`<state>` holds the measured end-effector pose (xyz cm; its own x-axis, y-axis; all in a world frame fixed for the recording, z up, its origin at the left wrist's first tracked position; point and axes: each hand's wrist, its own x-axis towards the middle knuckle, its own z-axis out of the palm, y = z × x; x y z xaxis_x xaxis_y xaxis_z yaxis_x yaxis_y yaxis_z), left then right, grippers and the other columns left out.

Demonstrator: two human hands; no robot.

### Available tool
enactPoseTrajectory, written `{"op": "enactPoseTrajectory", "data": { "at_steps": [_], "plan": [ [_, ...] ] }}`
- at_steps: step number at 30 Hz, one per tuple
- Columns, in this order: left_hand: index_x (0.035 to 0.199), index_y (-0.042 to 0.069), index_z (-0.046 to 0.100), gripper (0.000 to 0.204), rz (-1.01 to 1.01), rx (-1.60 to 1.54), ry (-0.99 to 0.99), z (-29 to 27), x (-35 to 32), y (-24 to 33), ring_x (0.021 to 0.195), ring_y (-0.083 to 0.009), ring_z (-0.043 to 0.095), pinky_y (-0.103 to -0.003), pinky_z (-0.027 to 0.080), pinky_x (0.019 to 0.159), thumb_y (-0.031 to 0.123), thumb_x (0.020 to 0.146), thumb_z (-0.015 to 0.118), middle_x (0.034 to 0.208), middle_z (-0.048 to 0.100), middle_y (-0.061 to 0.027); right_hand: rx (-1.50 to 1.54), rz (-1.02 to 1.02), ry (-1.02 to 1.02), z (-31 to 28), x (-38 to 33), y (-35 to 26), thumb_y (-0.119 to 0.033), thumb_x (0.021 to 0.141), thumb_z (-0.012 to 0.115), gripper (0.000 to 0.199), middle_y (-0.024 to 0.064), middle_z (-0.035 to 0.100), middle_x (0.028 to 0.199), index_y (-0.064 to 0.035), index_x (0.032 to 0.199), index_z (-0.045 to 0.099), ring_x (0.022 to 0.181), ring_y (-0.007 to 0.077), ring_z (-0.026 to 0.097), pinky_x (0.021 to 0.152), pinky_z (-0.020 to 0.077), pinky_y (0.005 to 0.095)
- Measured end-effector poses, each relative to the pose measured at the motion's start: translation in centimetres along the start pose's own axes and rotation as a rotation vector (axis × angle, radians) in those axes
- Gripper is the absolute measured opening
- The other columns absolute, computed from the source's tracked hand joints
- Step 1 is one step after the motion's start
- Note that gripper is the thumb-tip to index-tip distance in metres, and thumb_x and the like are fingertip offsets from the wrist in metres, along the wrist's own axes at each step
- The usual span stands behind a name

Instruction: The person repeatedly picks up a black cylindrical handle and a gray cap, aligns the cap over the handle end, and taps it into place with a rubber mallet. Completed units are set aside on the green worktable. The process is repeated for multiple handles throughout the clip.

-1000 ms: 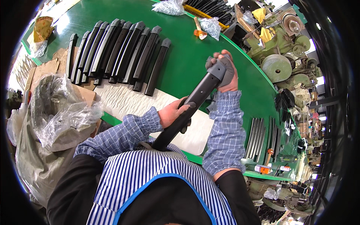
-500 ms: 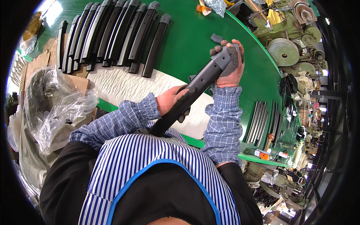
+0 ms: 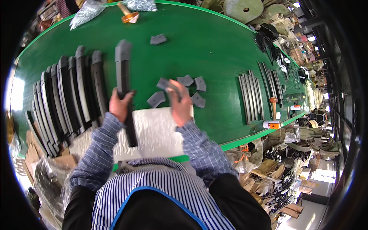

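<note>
My left hand [image 3: 120, 105] is closed around a black curved tube [image 3: 123, 78] with a grey end cap [image 3: 123, 50] on its far end. The tube points away from me, right of a row of similar capped tubes [image 3: 80, 84], and its near end lies over the white padded sheet [image 3: 157, 132]. My right hand [image 3: 181, 105] is slightly blurred, its fingers reaching forward and apart beside several loose grey end caps [image 3: 156, 99]. No cap shows clearly in its grasp. Another grey cap [image 3: 158, 39] lies farther off on the green table.
A mallet [image 3: 128, 14] and clear plastic bags [image 3: 88, 13] lie at the table's [image 3: 214, 50] far edge. Dark strips [image 3: 251, 96], a second mallet [image 3: 273, 105] and an orange-and-white can [image 3: 272, 124] are at the right. Crumpled plastic wrap [image 3: 48, 180] sits at the lower left.
My right hand has left the tube's capped end and come to the loose caps. The tube, in my left hand, has swung left from its slant across my front. The view has shifted.
</note>
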<state>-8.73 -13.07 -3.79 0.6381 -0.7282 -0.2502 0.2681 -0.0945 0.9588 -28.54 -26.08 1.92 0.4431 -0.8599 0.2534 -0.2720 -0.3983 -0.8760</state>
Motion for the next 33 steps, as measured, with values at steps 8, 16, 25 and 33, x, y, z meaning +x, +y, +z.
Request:
{"op": "enactPoseTrajectory", "data": {
  "at_steps": [8, 16, 25, 33],
  "plan": [
    [0.144, 0.011, 0.042, 0.071, 0.163, 1.146, 0.454, -7.7, 11.8, -5.2, 0.122, -0.0431, 0.052, -0.044, 0.046, 0.101, 0.021, 0.083, 0.075, 0.137, 0.048, -0.0251, -1.369, 0.465, 0.346, -30.9, 1.8, 28.3, -0.046, 0.086, 0.066, 0.055, 0.0167, 0.055, 0.125, -0.0113, 0.127, 0.053, 0.114, 0.0293, 0.052, 0.094, 0.0456, 0.0496],
    [0.127, 0.005, 0.056, 0.047, 0.606, 1.079, 0.296, -0.5, 4.8, 0.1, 0.116, -0.0419, 0.053, -0.044, 0.044, 0.100, 0.001, 0.082, 0.068, 0.123, 0.055, -0.0224, -1.024, 0.671, 0.133, -31.9, 2.8, 30.9, -0.044, 0.075, 0.073, 0.061, 0.0195, 0.064, 0.106, 0.0003, 0.114, 0.056, 0.102, 0.0347, 0.061, 0.089, 0.0481, 0.0460],
    [0.141, 0.007, 0.043, 0.051, -0.266, -0.598, -0.274, 9.9, -4.4, 2.9, 0.105, -0.0325, 0.065, -0.047, 0.053, 0.090, 0.033, 0.099, 0.056, 0.119, 0.063, -0.0199, 0.009, 0.194, -0.495, -9.3, -4.3, 4.2, -0.023, 0.081, 0.074, 0.042, 0.0160, 0.067, 0.109, -0.0047, 0.117, 0.062, 0.100, 0.0351, 0.065, 0.091, 0.0507, 0.0396],
    [0.130, 0.009, 0.050, 0.042, -0.182, -0.975, -0.349, -4.1, -6.2, 8.2, 0.092, -0.0365, 0.066, -0.058, 0.050, 0.092, 0.037, 0.098, 0.051, 0.103, 0.066, -0.0189, -0.678, -0.235, -0.265, -10.8, -2.0, 17.8, -0.009, 0.072, 0.068, 0.041, 0.0127, 0.060, 0.108, -0.0095, 0.110, 0.054, 0.108, 0.0350, 0.057, 0.096, 0.0445, 0.0441]
  ]
}}
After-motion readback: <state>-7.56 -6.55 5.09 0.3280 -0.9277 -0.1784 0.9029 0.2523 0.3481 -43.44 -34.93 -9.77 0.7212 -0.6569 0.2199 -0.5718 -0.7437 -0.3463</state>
